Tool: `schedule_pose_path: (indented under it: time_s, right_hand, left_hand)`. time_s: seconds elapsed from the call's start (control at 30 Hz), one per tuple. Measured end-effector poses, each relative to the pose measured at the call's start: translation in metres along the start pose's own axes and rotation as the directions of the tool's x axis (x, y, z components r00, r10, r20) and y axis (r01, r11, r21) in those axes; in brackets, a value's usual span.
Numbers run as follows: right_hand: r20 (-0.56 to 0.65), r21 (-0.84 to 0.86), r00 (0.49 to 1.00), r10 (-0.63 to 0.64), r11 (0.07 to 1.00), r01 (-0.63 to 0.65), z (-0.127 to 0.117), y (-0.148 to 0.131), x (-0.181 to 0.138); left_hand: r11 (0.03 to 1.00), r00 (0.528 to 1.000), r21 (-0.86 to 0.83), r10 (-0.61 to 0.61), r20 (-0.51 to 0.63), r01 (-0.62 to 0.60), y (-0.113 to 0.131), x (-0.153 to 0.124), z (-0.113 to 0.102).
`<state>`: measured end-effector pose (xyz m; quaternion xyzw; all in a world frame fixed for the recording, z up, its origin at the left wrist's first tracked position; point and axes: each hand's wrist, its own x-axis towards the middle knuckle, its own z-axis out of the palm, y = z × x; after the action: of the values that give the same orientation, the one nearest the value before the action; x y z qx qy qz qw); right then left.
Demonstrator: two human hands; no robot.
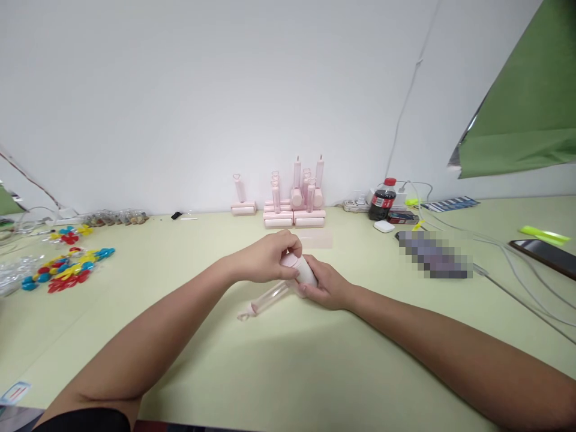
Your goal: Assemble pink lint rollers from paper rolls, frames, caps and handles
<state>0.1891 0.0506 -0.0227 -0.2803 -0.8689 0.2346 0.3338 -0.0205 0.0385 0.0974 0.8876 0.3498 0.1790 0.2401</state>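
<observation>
My right hand (327, 287) is wrapped round a pink lint roller (304, 270) held just above the pale green table (279, 360). Its clear pink handle (265, 302) slants down to the left and ends near the table top. My left hand (265, 257) is closed over the roller's upper end, fingers pinched on its rim. Both hands meet at the table's middle.
A stack of pink lint rollers and handles (294, 204) stands against the white wall. Coloured plastic pieces (67, 270) lie at the left. A cola bottle (382, 201), a power strip, cables, a blurred-out object (434, 255) and a dark phone (546, 255) lie at the right.
</observation>
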Motion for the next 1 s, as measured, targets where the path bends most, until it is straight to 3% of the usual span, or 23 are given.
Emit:
schedule_pose_path:
  time_s: [0.2,0.4,0.6,0.77,0.9,1.0]
  right_hand:
    - [-0.041,0.154,0.994,0.104,0.983,-0.097,-0.002,-0.001,0.003]
    - [-0.067,0.263,0.968,0.243,0.940,-0.217,0.000,0.000,0.010]
    - [-0.121,0.277,0.908,0.401,0.892,-0.357,0.004,0.010,0.017]
    - [-0.258,0.369,0.824,0.504,0.840,-0.398,-0.001,0.019,0.018]
    - [-0.199,0.406,0.848,0.491,0.829,-0.385,-0.008,0.014,0.018]
    - [-0.160,0.385,0.871,0.464,0.842,-0.378,-0.010,0.010,0.017]
  left_hand:
    - [0.907,0.988,-0.393,-0.144,0.057,0.154,-0.038,0.016,0.007]
    - [0.615,0.956,-0.751,-0.283,0.077,0.242,-0.081,0.014,0.039]
    - [0.588,0.924,-0.782,-0.380,-0.039,0.208,-0.098,0.021,0.060]
    - [0.614,0.911,-0.748,-0.412,-0.031,0.252,-0.110,0.010,0.057]
    - [0.659,0.921,-0.692,-0.389,0.020,0.294,-0.116,0.000,0.046]
    - [0.685,0.927,-0.683,-0.373,-0.031,0.253,-0.114,0.000,0.046]
